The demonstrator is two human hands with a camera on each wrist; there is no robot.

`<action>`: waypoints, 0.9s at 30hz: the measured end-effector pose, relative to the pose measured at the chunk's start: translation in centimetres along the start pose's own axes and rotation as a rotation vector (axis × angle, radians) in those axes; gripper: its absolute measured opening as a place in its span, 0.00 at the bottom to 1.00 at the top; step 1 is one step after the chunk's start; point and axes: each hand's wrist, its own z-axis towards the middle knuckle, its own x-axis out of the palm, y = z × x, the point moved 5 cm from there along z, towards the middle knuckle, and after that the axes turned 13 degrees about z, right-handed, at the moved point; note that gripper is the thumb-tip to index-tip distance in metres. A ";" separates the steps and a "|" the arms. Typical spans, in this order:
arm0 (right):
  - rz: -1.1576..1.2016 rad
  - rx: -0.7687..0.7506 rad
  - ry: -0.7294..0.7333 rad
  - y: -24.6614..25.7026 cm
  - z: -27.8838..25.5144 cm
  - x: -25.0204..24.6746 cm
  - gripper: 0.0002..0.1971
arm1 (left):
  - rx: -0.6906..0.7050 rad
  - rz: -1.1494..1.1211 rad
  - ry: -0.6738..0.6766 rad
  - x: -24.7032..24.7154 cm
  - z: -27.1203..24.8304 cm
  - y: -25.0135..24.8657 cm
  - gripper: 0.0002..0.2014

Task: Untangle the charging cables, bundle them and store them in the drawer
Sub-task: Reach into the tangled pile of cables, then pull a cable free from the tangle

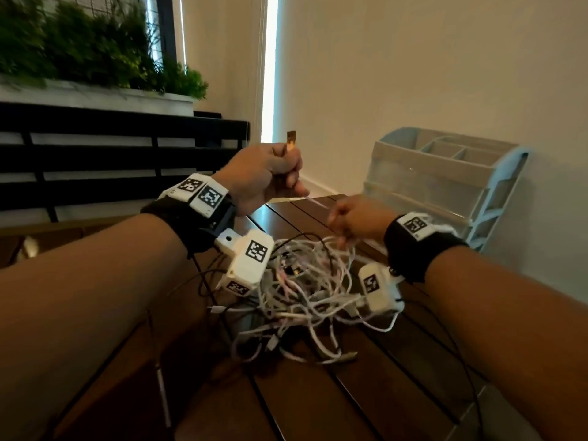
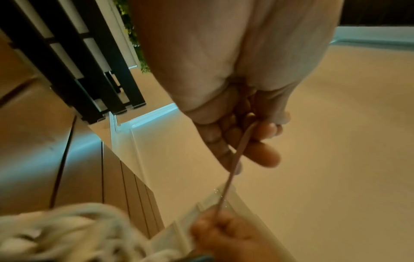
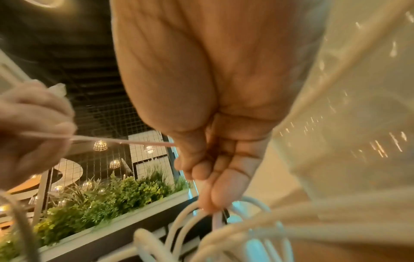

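- Progress, judged: early. One pink cable [image 1: 313, 202] part-drawn from the tangle [image 1: 302, 294]; nothing bundled or stored yet.
- Left hand [image 1: 264, 176]: fingers curled round the cable's plug end [image 1: 291, 140], which stands above the knuckles.
- Right hand [image 1: 356, 218]: fingertips pinch the same cable, taut between both hands; tangle just below.
- Cables: too knotted to count.
- Drawer organiser [image 1: 445, 186]: one, beyond the right fingers.

A dark slatted wooden worktop [image 1: 318, 402] carries a tangled heap of cables [image 1: 305, 291] (mostly white, a few black) and a pale drawer organiser [image 1: 445, 183] at its far edge.
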 end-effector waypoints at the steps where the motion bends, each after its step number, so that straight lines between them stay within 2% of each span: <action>1: -0.123 -0.078 -0.102 1.1 0.5 -1.9 0.10 | 0.024 -0.022 -0.007 -0.2 -0.2 0.0 0.13; 3: -0.342 -0.248 -0.298 3.7 0.7 -4.5 0.05 | 0.061 -0.060 -0.039 -0.8 -0.6 0.0 0.12; 4: -0.385 -0.296 -0.337 4.7 0.3 -5.0 0.04 | 0.073 -0.066 -0.062 -1.1 -0.7 0.0 0.12; 5: -0.388 -0.285 -0.299 4.9 -0.2 -4.9 0.05 | 0.082 -0.063 -0.083 -1.5 -0.9 -0.1 0.12; 8: -0.265 -0.037 0.095 2.2 -2.5 -2.0 0.05 | 0.096 -0.082 -0.142 -2.6 -1.6 0.0 0.12; 9: -0.264 0.015 0.156 0.9 -3.0 -1.5 0.06 | 0.098 -0.097 -0.167 -2.9 -1.9 0.2 0.12; 11: -0.354 0.022 0.102 -0.7 -3.1 -2.3 0.06 | 0.102 -0.114 -0.228 -3.3 -2.3 0.7 0.11; 13: -0.369 0.017 0.005 -1.3 -2.9 -3.7 0.08 | 0.099 -0.037 -0.284 -3.3 -2.5 1.3 0.13; 16: -0.438 -0.114 -0.131 0.5 -3.2 -4.4 0.12 | 0.095 0.429 -0.331 -2.2 -2.4 1.5 0.15; 18: -0.568 -0.196 -0.110 2.2 -3.4 -3.4 0.12 | 0.111 0.689 -0.322 -0.3 -1.9 1.3 0.13; 19: -0.631 -0.208 -0.077 2.9 -3.5 -2.5 0.13 | 0.112 0.716 -0.306 0.7 -1.6 1.3 0.11; 21: -0.675 -0.214 -0.047 3.7 -3.5 -1.5 0.15 | 0.090 0.704 -0.244 2.7 -1.0 1.7 0.07; 23: -0.635 -0.198 -0.054 4.2 -3.5 -1.1 0.13 | 0.053 0.727 -0.153 4.4 -0.5 2.7 0.07; 25: -0.604 -0.168 -0.073 4.4 -3.3 -0.9 0.08 | 0.024 0.730 -0.053 5.7 -0.5 3.8 0.11; 27: -0.543 -0.119 -0.084 3.8 -3.1 -0.8 0.06 | 0.004 0.690 -0.027 5.9 -0.4 4.1 0.14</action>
